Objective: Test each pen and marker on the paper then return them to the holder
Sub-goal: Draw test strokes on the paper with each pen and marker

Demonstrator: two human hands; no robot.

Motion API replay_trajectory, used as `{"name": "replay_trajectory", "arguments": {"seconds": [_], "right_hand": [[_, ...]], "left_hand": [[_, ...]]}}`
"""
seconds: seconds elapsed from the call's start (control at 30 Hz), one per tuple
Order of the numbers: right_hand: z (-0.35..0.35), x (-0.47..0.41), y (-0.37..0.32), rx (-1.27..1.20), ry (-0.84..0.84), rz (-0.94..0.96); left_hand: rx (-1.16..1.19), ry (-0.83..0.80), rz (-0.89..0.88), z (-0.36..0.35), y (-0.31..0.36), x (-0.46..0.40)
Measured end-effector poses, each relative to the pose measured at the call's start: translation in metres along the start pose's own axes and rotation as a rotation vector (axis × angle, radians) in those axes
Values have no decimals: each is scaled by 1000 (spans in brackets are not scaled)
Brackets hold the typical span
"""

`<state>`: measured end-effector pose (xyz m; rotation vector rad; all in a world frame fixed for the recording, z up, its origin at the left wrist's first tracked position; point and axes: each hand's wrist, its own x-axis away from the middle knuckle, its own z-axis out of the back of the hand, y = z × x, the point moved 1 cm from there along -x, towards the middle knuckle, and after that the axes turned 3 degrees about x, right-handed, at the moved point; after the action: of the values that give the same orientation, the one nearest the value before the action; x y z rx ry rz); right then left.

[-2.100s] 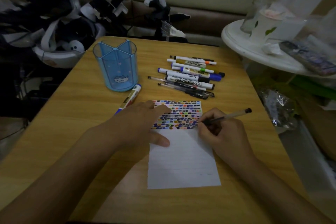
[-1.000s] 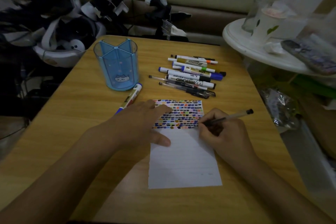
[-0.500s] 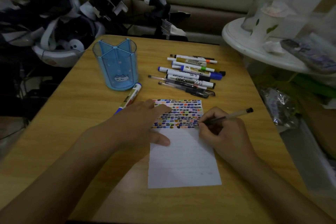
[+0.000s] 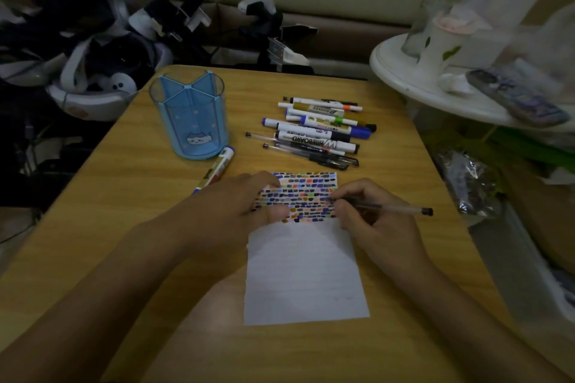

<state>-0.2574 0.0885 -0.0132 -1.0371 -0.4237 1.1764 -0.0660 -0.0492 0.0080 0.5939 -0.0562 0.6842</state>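
Right hand (image 4: 373, 221) pinched the pen (image 4: 389, 208), tip shifted up into the marked rows near the paper's (image 4: 305, 274) right edge; left hand (image 4: 236, 205) pressed flat. Holder (image 4: 193, 115) stayed empty: testing ongoing.

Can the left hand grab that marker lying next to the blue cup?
Probably yes. The marker lies on the table just beyond the left hand, with nothing between them. But that hand is pressing the paper flat, so it would have to let go first.
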Motion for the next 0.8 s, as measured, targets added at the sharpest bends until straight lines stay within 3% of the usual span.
{"name": "replay_trajectory", "arguments": {"seconds": [0.27,0.57,0.8], "right_hand": [[0,-7,-13,-171,14,-46],[-5,-14,-19,-242,-51,-49],[-7,-14,-21,-411,-86,-96]], "left_hand": [[123,275,-120,1,-3,0],[80,325,-287,5,1,-2],[167,275,-242,6,11,3]]}}
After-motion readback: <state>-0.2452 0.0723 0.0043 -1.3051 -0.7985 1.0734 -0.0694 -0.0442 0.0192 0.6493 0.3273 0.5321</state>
